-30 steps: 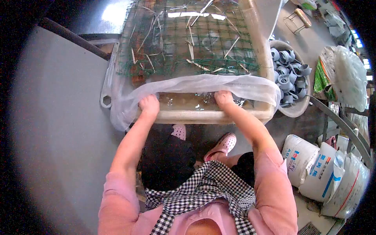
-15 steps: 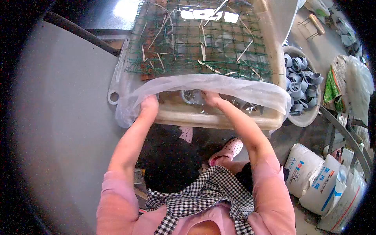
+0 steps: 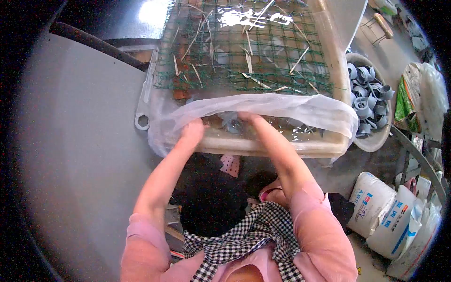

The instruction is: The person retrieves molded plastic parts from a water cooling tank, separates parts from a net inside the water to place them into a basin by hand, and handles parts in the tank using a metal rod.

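A white tub (image 3: pixel 282 146) of water stands in front of me, with white translucent netting (image 3: pixel 282 104) draped across its near end. My left hand (image 3: pixel 193 129) is at the tub's near left, at the netting's edge; its fingertips are mostly hidden. My right hand (image 3: pixel 246 116) reaches under the netting's edge near the middle, its fingers hidden by netting and water. Between the hands, a greyish-blue object (image 3: pixel 231 123) shows in the water, too blurred to make out. Beyond the netting, green wire mesh (image 3: pixel 277 61) with pale strips tied to it lies over the water.
Right of the tub, a round basin (image 3: pixel 383 136) holds several grey plastic parts (image 3: pixel 364 101). White printed sacks (image 3: pixel 373 197) stand at the lower right. A large metal wrench (image 3: pixel 143 110) lies along the tub's left side. A small stool (image 3: pixel 383 26) is at the upper right.
My right hand has moved left and further under the netting, closer to my left hand. A greyish-blue object has come into sight between them. The view has shifted slightly.
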`<action>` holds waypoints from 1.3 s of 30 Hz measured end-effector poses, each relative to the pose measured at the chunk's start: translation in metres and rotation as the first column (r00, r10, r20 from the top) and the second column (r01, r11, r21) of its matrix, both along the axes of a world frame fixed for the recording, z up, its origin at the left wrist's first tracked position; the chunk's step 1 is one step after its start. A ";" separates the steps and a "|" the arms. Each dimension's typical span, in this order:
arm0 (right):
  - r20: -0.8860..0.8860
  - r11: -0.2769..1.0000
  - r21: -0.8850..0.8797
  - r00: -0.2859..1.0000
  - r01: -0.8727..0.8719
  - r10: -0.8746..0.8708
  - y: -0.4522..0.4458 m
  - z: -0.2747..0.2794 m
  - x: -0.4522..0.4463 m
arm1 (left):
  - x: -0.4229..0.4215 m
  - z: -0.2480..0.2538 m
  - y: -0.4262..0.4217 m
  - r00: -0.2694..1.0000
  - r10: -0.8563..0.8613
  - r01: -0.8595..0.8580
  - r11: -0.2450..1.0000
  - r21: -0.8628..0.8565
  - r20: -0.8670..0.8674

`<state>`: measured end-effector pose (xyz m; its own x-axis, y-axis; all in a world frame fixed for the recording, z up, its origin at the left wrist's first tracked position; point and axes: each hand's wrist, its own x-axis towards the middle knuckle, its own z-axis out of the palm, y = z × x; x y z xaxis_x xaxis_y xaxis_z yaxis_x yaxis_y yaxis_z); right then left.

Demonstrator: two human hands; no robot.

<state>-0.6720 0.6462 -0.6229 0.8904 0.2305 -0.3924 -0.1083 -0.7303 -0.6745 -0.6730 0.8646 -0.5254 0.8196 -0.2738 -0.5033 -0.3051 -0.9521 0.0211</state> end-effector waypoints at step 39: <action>0.409 0.972 -0.226 0.899 -0.066 0.156 -0.021 0.057 -0.042 | 0.002 0.045 -0.050 0.937 -0.242 0.196 0.961 -0.195 -0.252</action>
